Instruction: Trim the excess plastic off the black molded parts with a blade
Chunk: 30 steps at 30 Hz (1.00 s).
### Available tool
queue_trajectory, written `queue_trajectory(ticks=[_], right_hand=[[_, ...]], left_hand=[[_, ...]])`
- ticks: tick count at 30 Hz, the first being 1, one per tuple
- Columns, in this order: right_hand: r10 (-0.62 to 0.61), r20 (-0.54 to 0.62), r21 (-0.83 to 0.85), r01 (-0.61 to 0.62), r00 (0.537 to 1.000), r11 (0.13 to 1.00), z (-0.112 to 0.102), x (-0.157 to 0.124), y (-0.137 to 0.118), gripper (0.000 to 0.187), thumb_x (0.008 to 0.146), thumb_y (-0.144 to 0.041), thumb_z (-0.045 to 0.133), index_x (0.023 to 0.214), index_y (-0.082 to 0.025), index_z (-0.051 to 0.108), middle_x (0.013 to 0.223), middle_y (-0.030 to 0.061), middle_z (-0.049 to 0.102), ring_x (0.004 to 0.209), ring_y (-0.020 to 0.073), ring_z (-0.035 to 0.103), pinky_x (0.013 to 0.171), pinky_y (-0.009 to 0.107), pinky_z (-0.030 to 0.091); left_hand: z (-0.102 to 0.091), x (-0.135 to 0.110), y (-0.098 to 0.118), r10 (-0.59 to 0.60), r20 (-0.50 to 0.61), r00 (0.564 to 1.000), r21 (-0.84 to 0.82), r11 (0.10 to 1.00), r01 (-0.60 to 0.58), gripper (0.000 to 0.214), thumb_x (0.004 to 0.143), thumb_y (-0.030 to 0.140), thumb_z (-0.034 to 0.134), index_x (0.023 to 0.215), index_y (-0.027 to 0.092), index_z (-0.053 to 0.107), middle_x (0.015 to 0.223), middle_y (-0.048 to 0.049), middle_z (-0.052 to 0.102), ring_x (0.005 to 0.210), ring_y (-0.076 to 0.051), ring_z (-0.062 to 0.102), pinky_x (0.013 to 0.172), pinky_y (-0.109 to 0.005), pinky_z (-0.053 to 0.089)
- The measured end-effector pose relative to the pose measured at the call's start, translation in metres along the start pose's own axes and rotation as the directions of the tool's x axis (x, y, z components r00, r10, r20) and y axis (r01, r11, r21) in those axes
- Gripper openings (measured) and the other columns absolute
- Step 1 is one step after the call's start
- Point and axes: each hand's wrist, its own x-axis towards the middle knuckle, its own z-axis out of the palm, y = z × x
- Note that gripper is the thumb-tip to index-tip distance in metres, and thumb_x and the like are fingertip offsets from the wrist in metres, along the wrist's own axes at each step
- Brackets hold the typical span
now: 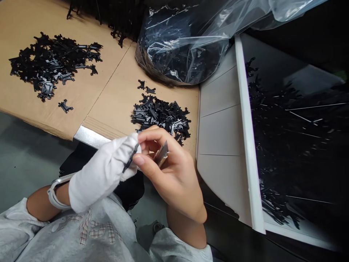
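My left hand [100, 171], in a white glove, pinches a small black plastic part [131, 159]. My bare right hand [174, 171] meets it, with the thumb and index fingertip at the part's edge. Curled in the fingers of the right hand is a utility knife [162, 154], its metal blade pointing up; the rest of it is hidden in the palm. Just beyond both hands lies a pile of similar black plastic parts [160, 114], and two loose ones [146, 87] sit behind that pile.
A larger heap of black parts [51, 62] covers the left of the cardboard-topped table [109, 87], with one part [65, 106] apart from it. Behind stands a clear plastic bag [182, 47] full of dark pieces. At right, a white-walled box [220, 134] holds many black parts.
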Motion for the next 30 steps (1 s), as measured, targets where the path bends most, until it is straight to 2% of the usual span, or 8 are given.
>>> queue_trajectory(ticks=[6, 11, 13, 16, 18, 21, 25, 30], right_hand=[[-0.023, -0.039, -0.009, 0.023, 0.999, 1.000, -0.003, 0.000, -0.001, 0.028, 0.092, -0.037, 0.081, 0.076, -0.021, 0.063, 0.072, -0.0030, 0.059, 0.060, 0.0101, 0.049, 0.052, 0.024, 0.041], [-0.045, -0.057, -0.017, 0.045, 0.997, 0.999, -0.007, 0.000, -0.001, 0.032, 0.090, -0.038, 0.084, 0.074, -0.021, 0.062, 0.069, -0.0047, 0.057, 0.057, 0.0083, 0.046, 0.049, 0.022, 0.037], [-0.064, -0.041, -0.012, 0.063, 0.997, 0.998, -0.009, -0.003, 0.001, 0.034, 0.093, -0.050, 0.079, 0.080, -0.022, 0.065, 0.074, -0.0034, 0.058, 0.061, 0.0095, 0.050, 0.051, 0.023, 0.040], [-0.091, -0.046, -0.037, 0.089, 0.995, 0.995, -0.011, -0.011, 0.006, 0.044, 0.105, -0.064, 0.050, 0.106, -0.025, 0.071, 0.090, 0.0021, 0.066, 0.077, 0.0154, 0.062, 0.064, 0.028, 0.052], [-0.133, -0.065, -0.112, 0.126, 0.989, 0.986, -0.009, -0.016, 0.010, 0.038, 0.111, -0.052, 0.043, 0.124, -0.028, 0.069, 0.099, 0.0037, 0.070, 0.087, 0.0174, 0.067, 0.074, 0.031, 0.056], [-0.263, -0.078, -0.222, 0.241, 0.962, 0.945, -0.003, -0.021, 0.014, 0.027, 0.109, -0.032, 0.055, 0.135, -0.032, 0.065, 0.109, 0.0029, 0.075, 0.086, 0.0167, 0.071, 0.077, 0.031, 0.059], [-0.397, -0.093, -0.272, 0.360, 0.913, 0.892, 0.003, -0.020, 0.017, 0.032, 0.104, -0.024, 0.064, 0.135, -0.031, 0.065, 0.115, 0.0046, 0.078, 0.087, 0.0192, 0.073, 0.077, 0.034, 0.061], [-0.419, -0.081, -0.328, 0.373, 0.904, 0.868, 0.003, -0.021, 0.017, 0.032, 0.102, -0.021, 0.068, 0.133, -0.029, 0.066, 0.105, 0.0040, 0.079, 0.077, 0.0191, 0.071, 0.070, 0.034, 0.059]], left_hand=[[-0.008, -0.002, -0.010, -0.075, 0.015, 0.997, -0.080, 0.994, 0.076, 0.021, 0.096, 0.028, 0.052, 0.076, 0.022, 0.052, 0.067, 0.0032, 0.051, 0.059, -0.012, 0.049, 0.058, -0.022, 0.046], [-0.021, -0.006, -0.007, -0.127, 0.135, 0.983, -0.126, 0.981, 0.144, 0.031, 0.102, 0.038, 0.052, 0.077, 0.022, 0.060, 0.054, 0.0069, 0.047, 0.046, -0.010, 0.041, 0.057, -0.022, 0.047], [-0.023, -0.006, -0.004, -0.114, 0.130, 0.985, -0.111, 0.985, 0.129, 0.032, 0.097, 0.031, 0.059, 0.067, 0.022, 0.055, 0.052, 0.0076, 0.045, 0.045, -0.008, 0.038, 0.055, -0.020, 0.046], [-0.022, -0.004, 0.000, -0.138, 0.079, 0.987, -0.143, 0.979, 0.148, 0.030, 0.094, 0.026, 0.059, 0.065, 0.022, 0.054, 0.049, 0.0079, 0.044, 0.043, -0.008, 0.035, 0.050, -0.020, 0.043], [-0.020, -0.004, 0.002, -0.164, 0.074, 0.984, -0.169, 0.970, 0.175, 0.029, 0.094, 0.027, 0.058, 0.065, 0.022, 0.054, 0.046, 0.0076, 0.045, 0.041, -0.008, 0.035, 0.048, -0.021, 0.043], [-0.018, -0.005, 0.002, -0.194, 0.053, 0.979, -0.220, 0.955, 0.201, 0.031, 0.093, 0.026, 0.058, 0.063, 0.023, 0.051, 0.047, 0.0067, 0.048, 0.041, -0.008, 0.037, 0.049, -0.022, 0.047], [-0.016, -0.009, 0.000, -0.205, 0.020, 0.979, -0.226, 0.952, 0.204, 0.026, 0.089, 0.026, 0.062, 0.065, 0.023, 0.053, 0.050, 0.0048, 0.055, 0.044, -0.010, 0.048, 0.049, -0.021, 0.048], [-0.015, -0.012, 0.003, -0.252, 0.015, 0.968, -0.205, 0.946, 0.250, 0.027, 0.090, 0.033, 0.059, 0.065, 0.025, 0.056, 0.045, 0.0038, 0.054, 0.039, -0.012, 0.048, 0.040, -0.021, 0.043]])
